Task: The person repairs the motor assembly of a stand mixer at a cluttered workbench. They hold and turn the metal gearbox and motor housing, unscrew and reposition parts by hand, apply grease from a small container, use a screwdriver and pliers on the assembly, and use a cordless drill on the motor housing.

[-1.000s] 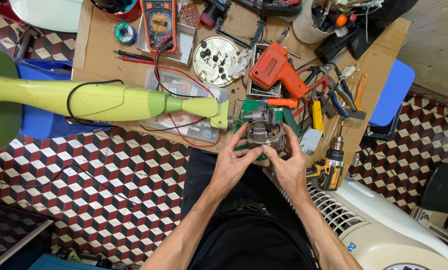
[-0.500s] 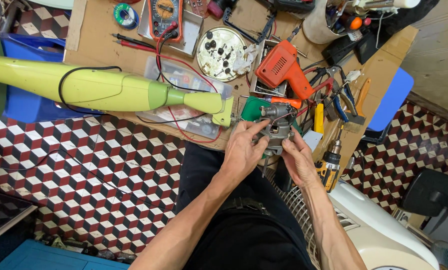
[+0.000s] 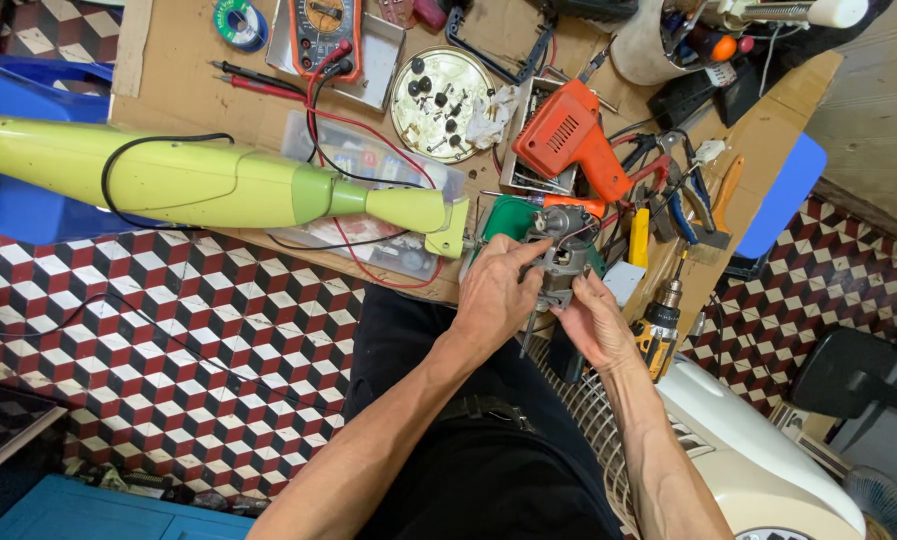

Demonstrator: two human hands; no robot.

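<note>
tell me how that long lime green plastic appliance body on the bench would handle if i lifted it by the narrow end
The long lime green plastic appliance body would probably stay stiff, as a moulded shell. Its wide end overhangs the cardboard-covered workbench, so it likely feels tail-heavy and dips. The black cord looped over it would probably drag along.

At the far edge of the table (image 3: 169,90) I see a multimeter (image 3: 326,25), orange-edged with a dark face; its small greyish screen sits at the very top of the frame, too cut off to read. It rests on a flat grey tray. Nearer me, under the green housing's neck, lies a clear plastic compartment box (image 3: 369,160), rectangular, with small parts inside. A round gold-coloured tin lid (image 3: 442,90) holding small dark bits lies just right of the multimeter.
</note>
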